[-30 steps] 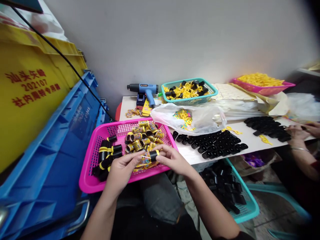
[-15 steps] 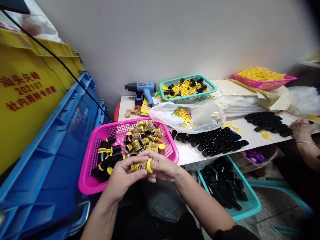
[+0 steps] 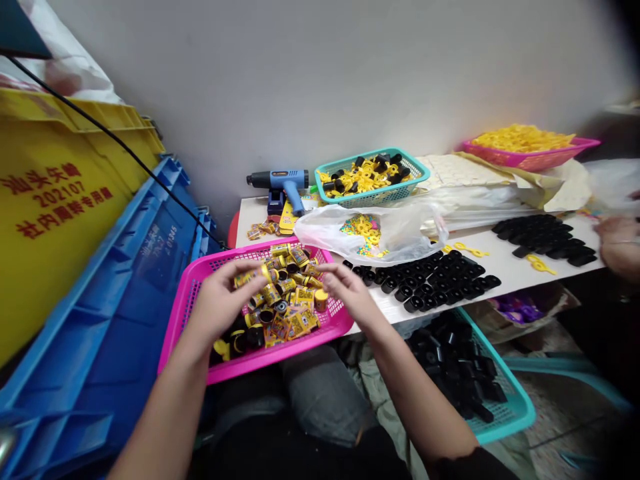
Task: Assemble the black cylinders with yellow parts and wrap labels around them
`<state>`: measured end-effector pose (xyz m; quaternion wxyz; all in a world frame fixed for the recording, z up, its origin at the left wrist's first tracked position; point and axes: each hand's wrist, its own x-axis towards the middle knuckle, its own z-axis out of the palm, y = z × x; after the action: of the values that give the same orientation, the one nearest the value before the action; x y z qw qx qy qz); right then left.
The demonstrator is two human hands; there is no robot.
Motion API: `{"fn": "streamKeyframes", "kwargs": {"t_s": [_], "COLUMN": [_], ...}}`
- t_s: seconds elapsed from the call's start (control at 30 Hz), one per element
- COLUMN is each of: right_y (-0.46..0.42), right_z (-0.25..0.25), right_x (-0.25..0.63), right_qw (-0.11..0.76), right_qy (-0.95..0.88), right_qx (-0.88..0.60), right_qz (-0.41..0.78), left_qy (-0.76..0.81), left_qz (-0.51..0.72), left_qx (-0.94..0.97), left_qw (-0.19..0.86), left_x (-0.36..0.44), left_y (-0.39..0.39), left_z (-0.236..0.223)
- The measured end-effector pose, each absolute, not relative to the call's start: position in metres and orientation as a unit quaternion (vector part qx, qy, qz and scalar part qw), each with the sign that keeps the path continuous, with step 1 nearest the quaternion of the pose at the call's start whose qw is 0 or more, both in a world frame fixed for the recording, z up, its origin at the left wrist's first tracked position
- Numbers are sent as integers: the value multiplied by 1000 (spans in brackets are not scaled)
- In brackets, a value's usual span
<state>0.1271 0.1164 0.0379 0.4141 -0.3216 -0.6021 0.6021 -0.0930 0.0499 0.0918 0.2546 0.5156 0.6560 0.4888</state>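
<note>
My left hand [image 3: 217, 300] is closed around a small yellow-capped bottle [image 3: 246, 277] with a printed yellow label, above the pink basket [image 3: 173, 333]. Over the basket's right side, my right hand [image 3: 350, 293] has its fingers apart and nothing between them. Just below its fingertips stands a yellow-topped container [image 3: 321, 301]. Several small labelled bottles [image 3: 270, 293] lie in the basket between my hands, with flat printed wrappers [image 3: 295, 325] in front. Black pieces with yellow parts [image 3: 245, 339] are partly hidden under my left hand.
Black caps [image 3: 425, 283] stand in rows on the white table [image 3: 385, 305]. Behind are a plastic bag [image 3: 320, 227], a heat gun [image 3: 287, 180] and a teal basket [image 3: 350, 199]. Another teal basket [image 3: 523, 407] sits lower right. Blue crates [image 3: 115, 293] line the left; a co-worker's hand [image 3: 620, 247] is far right.
My hands have moved apart. My left hand has carried the bottle up and left; my right hand has let go of it and shifted up and right.
</note>
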Motion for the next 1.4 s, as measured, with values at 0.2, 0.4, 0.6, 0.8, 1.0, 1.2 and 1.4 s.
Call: {"fn": "streamKeyframes", "kwargs": {"t_s": [0.2, 0.4, 0.6, 0.8, 1.0, 1.2, 1.4], "right_y": [126, 87, 70, 59, 52, 45, 39], "right_z": [46, 59, 56, 47, 49, 44, 48], "right_x": [146, 116, 107, 107, 105, 99, 96], "right_qw": [435, 427, 420, 405, 401, 443, 526], "right_qy": [-631, -709, -636, -622, -608, -619, -715], "right_qx": [-380, -259, -199, -145, -157, -167, -189], "right_qz": [518, 498, 616, 654, 667, 627, 421], "left_qy": [622, 538, 494, 522, 493, 487, 484], "left_qz": [481, 554, 534, 578, 572, 576, 601], "left_qx": [530, 531, 481, 465, 505, 531, 513], "left_qw": [317, 349, 490, 421, 419, 385, 376], "left_x": [-103, -67, -76, -85, -86, -86, -82], "left_y": [66, 30, 0, -6, -14, -16, -17], "left_z": [97, 81, 75, 69, 79, 83, 79]}}
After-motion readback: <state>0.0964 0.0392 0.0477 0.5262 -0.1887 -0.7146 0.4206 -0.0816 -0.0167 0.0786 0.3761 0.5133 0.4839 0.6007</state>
